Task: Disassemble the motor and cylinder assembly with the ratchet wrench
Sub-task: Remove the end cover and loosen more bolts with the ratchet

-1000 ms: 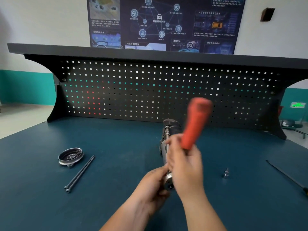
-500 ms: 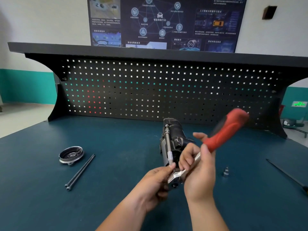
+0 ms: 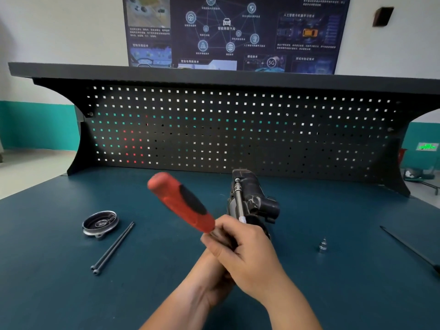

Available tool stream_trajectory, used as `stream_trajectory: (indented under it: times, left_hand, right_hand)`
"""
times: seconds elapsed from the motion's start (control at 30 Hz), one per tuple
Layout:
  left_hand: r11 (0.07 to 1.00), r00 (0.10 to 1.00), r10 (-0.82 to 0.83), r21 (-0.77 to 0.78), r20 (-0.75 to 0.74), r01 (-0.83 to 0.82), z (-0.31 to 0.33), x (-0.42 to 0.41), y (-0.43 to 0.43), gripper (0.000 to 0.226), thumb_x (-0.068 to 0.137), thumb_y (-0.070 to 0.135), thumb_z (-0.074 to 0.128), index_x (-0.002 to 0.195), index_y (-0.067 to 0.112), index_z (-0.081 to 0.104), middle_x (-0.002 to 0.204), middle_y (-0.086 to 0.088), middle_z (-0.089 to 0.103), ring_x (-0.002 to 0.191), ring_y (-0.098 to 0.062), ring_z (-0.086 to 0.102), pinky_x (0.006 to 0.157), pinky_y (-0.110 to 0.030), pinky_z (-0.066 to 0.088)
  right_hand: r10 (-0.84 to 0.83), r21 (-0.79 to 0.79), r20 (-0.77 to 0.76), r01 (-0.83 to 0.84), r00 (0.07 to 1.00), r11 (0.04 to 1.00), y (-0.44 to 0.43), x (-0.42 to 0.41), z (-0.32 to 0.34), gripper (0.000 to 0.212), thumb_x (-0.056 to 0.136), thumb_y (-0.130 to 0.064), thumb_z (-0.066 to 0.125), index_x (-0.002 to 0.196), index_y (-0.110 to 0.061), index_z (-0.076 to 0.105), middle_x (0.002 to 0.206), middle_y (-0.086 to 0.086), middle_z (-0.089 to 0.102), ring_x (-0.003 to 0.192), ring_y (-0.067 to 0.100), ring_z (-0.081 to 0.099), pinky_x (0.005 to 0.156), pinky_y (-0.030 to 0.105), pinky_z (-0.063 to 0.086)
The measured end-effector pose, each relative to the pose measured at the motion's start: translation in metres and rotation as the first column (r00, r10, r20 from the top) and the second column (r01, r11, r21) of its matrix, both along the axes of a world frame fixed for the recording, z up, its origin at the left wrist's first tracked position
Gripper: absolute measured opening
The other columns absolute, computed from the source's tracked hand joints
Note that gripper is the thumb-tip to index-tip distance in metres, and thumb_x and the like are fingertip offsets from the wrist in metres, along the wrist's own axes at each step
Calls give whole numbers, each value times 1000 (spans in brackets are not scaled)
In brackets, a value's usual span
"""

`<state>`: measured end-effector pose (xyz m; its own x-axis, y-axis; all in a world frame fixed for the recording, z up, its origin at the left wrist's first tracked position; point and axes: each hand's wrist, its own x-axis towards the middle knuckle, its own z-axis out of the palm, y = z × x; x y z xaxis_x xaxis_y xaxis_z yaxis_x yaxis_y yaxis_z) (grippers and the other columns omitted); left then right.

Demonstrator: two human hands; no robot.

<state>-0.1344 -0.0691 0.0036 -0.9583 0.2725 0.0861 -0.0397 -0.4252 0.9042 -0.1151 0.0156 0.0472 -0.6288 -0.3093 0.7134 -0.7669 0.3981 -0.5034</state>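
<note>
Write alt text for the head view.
A right hand grips a red-handled ratchet wrench at the near end of a dark motor and cylinder assembly on a blue workbench, left hand beneath. A round cap, two long bolts and a socket lie nearby.

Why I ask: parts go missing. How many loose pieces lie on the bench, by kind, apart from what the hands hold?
Long bolts: 2
Round metal cap: 1
Small socket: 1
Black rod: 1
Total: 5

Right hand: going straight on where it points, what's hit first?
Probably the pegboard; the right hand, gripping the ratchet wrench, points forward-left, passing left of the motor assembly. Depth unclear.
</note>
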Motion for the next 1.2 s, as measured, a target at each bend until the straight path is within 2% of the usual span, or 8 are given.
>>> stream_trajectory:
  times: [0.07, 0.17, 0.37, 0.47, 0.7, 0.87, 1.1, 1.2]
  left_hand:
    - [1000, 998, 7, -16, 56, -6, -1, 0, -3, 34, 104, 13, 28, 77, 19, 48, 48, 15, 61, 49, 4, 60, 52, -14, 49]
    - [1000, 996, 26, -3, 82, -26, 8, 3, 1, 18, 81, 18, 59, 63, 15, 54, 53, 1, 46, 49, -8, 42, 52, -22, 28]
    - [991, 990, -26, 133, 140, 8, 15, 2, 5, 20, 64, 32, 67, 65, 12, 70, 57, 2, 37, 44, -3, 18, 35, -12, 15]
    - [995, 991, -47, 98, 127, 35, 16, 6, 6, 26, 65, 35, 66, 73, 11, 72, 54, 3, 42, 42, -2, 21, 36, -12, 15]
    - [997, 988, -18, -70, 151, 29, 15, 5, 1, 22, 71, 37, 67, 63, 20, 55, 59, 4, 38, 39, -2, 30, 38, -13, 14]
    - [994, 992, -22, -105, 124, 35, 11, 2, -3, 43, 83, 13, 57, 43, 20, 42, 43, 8, 33, 38, -3, 25, 43, -18, 11]
    - [1000, 996, 2, -13, 89, -1, 13, 4, 3, 26, 57, 30, 68, 72, 19, 50, 82, -10, 34, 72, -15, 27, 71, -30, 13]
    - [1000, 1000, 12, -16, 24, -12, 13, 10, 2, 17, 67, 39, 65, 68, 23, 63, 79, -7, 54, 77, -15, 47, 75, -31, 29]
  right_hand:
    - [6, -19, -27, -6, 1000, 1000, -2, 0, -1, 20, 86, -45, 52, 69, -50, 44, 58, -19, 44, 57, 5, 42, 56, 20, 33]
    - [0, -352, 14, 5, 1000, 936, -5, 3, -1, 19, 85, -44, 54, 70, -32, 57, 57, -11, 49, 53, 2, 42, 55, 18, 35]
    - [162, -989, 107, 89, 981, 116, -1, 1, 7, 33, 99, -11, 37, 69, -17, 49, 45, -9, 32, 38, 5, 28, 42, 18, 33]
    - [143, -988, 154, 156, 978, 0, -2, 0, 6, 33, 100, -14, 34, 68, -18, 44, 47, -9, 31, 40, 6, 28, 42, 17, 34]
    - [111, -907, 35, -15, 993, 422, -3, 0, 2, 34, 90, -41, 36, 74, -15, 51, 49, -9, 35, 41, 6, 31, 43, 19, 30]
    - [36, -512, 32, -14, 999, 859, 2, 0, -3, 26, 89, -49, 37, 81, -37, 58, 52, -11, 44, 46, 4, 37, 49, 22, 34]
    - [-21, -178, -47, 12, 999, 984, 2, 4, 5, 23, 92, -45, 41, 99, -35, 60, 79, -29, 60, 70, -4, 57, 64, 10, 39]
    - [3, -80, 20, -1, 1000, 997, -2, 5, 2, 35, 89, -52, 41, 107, -31, 62, 84, -17, 65, 77, 3, 60, 71, 27, 48]
